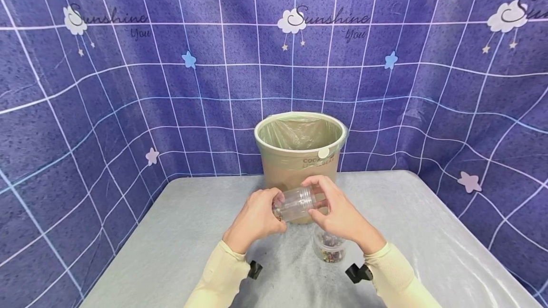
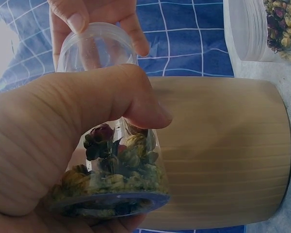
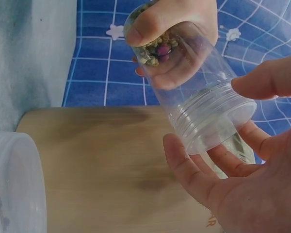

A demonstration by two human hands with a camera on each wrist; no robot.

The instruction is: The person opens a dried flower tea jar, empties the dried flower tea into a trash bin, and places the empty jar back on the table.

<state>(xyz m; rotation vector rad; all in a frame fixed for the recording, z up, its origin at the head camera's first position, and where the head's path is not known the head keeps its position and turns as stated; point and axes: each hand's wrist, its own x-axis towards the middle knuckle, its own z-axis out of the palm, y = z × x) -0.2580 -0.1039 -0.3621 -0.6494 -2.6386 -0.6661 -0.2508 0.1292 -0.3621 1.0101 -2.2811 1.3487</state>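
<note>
A clear plastic jar [image 1: 294, 204] is held tilted on its side above the table, just in front of a beige bin. My left hand [image 1: 257, 214] grips its base end, thumb and fingers wrapped round it. Dried flowers [image 2: 119, 162], with dark red rosebuds and yellowish blossoms, lie in that end. At the ridged, threaded end, my right hand [image 1: 341, 211] holds the rim between thumb and fingers, other fingers curving round the mouth. Below the right hand stands a second clear jar [image 1: 329, 251] with dried flowers, partly hidden by that hand in the head view.
The beige bin [image 1: 274, 168], lined with a thin greenish bag [image 1: 295, 132], stands upright at the back of the grey-covered table [image 1: 184, 241]. A blue curtain [image 1: 231, 80] with a grid print surrounds the table at the back and sides.
</note>
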